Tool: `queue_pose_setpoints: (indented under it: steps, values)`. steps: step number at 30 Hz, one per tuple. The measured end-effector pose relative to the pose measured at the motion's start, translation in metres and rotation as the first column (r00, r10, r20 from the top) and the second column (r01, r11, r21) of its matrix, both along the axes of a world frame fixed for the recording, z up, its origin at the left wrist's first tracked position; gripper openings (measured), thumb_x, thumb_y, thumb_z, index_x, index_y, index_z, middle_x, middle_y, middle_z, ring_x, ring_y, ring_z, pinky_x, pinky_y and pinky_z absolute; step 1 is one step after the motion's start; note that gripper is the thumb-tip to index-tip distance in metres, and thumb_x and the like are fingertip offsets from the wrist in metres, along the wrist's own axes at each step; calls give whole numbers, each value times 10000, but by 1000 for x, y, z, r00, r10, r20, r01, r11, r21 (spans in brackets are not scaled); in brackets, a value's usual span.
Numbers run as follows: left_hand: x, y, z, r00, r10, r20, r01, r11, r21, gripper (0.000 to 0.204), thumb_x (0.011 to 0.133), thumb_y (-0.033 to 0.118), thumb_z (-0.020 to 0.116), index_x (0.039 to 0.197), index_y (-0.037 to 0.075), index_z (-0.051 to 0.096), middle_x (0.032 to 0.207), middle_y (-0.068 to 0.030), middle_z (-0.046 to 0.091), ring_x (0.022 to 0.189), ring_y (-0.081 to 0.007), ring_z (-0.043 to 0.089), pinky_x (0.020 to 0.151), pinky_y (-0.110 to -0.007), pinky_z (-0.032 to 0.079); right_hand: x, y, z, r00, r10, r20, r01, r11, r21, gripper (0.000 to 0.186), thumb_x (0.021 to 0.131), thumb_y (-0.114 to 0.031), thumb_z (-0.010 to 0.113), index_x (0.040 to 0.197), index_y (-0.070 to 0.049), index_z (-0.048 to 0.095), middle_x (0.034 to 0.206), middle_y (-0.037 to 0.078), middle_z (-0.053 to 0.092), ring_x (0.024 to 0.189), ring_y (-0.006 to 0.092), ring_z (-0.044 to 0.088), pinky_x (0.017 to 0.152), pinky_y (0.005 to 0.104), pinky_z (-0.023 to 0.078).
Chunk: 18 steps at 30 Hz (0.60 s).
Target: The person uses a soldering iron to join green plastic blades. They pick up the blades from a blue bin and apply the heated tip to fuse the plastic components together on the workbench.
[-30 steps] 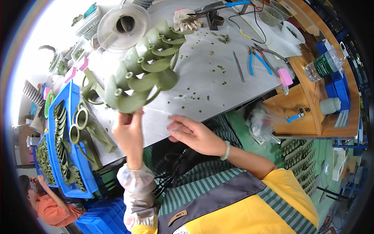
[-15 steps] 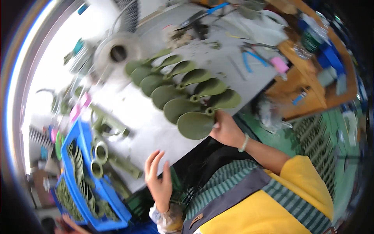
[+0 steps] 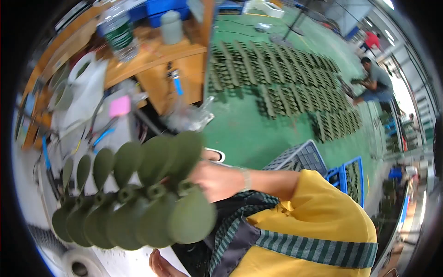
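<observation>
The right hand (image 3: 216, 181) grasped one end of the green bladed part (image 3: 131, 224), which was in the air, mostly over the table (image 3: 134, 263). The left hand (image 3: 162, 265) showed only partly, below it; its grip could not be told. Good handling seemed to need a firm, level hold, blades clear of the pink block (image 3: 120, 106).
</observation>
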<state>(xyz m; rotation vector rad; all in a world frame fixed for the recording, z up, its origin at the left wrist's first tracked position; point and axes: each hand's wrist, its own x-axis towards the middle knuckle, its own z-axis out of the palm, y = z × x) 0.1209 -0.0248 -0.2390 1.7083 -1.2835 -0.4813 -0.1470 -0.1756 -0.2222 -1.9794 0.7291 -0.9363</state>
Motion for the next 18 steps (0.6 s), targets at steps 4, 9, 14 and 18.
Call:
queue_pose_setpoints:
  steps: [4,9,14,18]
  values:
    - [-19,-50,-1,964,-207,166,193,977,93,207,891,42,557,1076,-39,601,1039,-156,626,963,-260,586,874,-340,471,-148,87,0,775,-412,-480,382,909,-165,303,740,-168,710,1009,-45,643,902,73,640,828,226,611,750,346,486]
    - [-42,-98,-8,803,-335,494,81,881,466,575,860,257,645,1327,10,420,1207,-197,533,1067,-305,532,890,-364,461,-236,135,-44,476,-762,-439,871,337,358,384,784,-86,662,1129,51,564,986,140,646,884,119,567,804,306,471]
    - [-78,-138,-26,575,-368,731,-275,755,596,631,813,95,668,1361,-21,378,1213,-211,524,1091,-337,535,938,-425,421,-336,77,-223,204,-799,-566,899,-76,431,385,749,-175,625,1073,21,564,835,186,662,762,280,655,716,365,497]
    - [-72,-146,-34,504,-420,755,-344,704,622,784,817,390,647,1424,53,284,1298,-225,475,1168,-379,478,973,-429,405,-397,14,-387,84,-813,-576,833,-260,489,417,763,-187,619,1136,-15,545,996,210,649,971,342,620,831,390,469]
